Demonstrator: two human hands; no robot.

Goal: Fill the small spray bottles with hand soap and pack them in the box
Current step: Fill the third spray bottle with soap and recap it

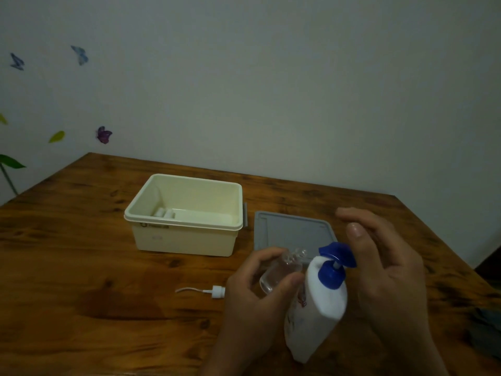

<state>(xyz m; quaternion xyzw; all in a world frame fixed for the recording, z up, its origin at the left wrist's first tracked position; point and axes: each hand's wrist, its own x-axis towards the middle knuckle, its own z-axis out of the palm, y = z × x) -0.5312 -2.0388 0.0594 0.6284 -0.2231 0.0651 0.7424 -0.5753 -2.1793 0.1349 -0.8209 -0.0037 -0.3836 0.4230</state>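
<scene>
Filling is under way. The box [184,213] stands open at left, white pieces inside, with a loose spray cap [217,291] on the table. The left hand [252,297] curls around a small clear bottle [279,272], tilted under the soap bottle's [317,308] blue pump [337,255]. The right hand [379,259] hovers open, thumb near the pump; next comes a steady press, I judge.
</scene>
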